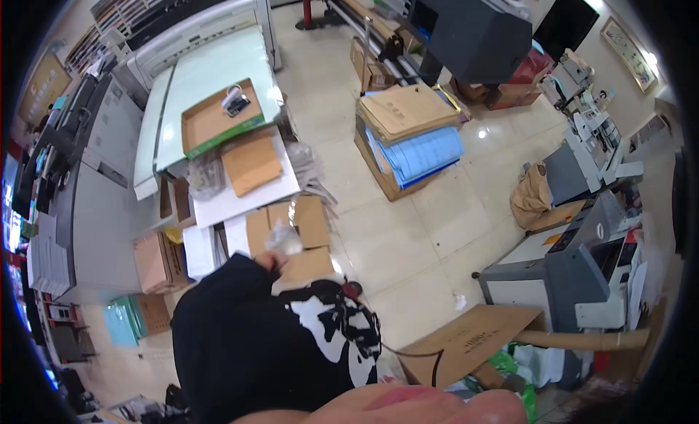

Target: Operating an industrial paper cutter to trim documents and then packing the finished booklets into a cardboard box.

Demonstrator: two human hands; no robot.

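Observation:
My left hand comes out of a black sleeve, with its fingers looking curled. What lies inside them, if anything, is hidden. Just beyond it, a crumpled clear plastic bag rests on flattened brown cardboard. Hand and bag seem close to touching, though the contact is not clear. My black top with a white print covers the lower middle. My right hand is not in view. A small dark red object shows at the edge of my top; its kind cannot be made out.
A large flatbed machine stands ahead left, bearing a shallow cardboard tray. Brown envelopes and blue folders fill a box ahead. Grey machines line the right. A cardboard sheet leans at lower right.

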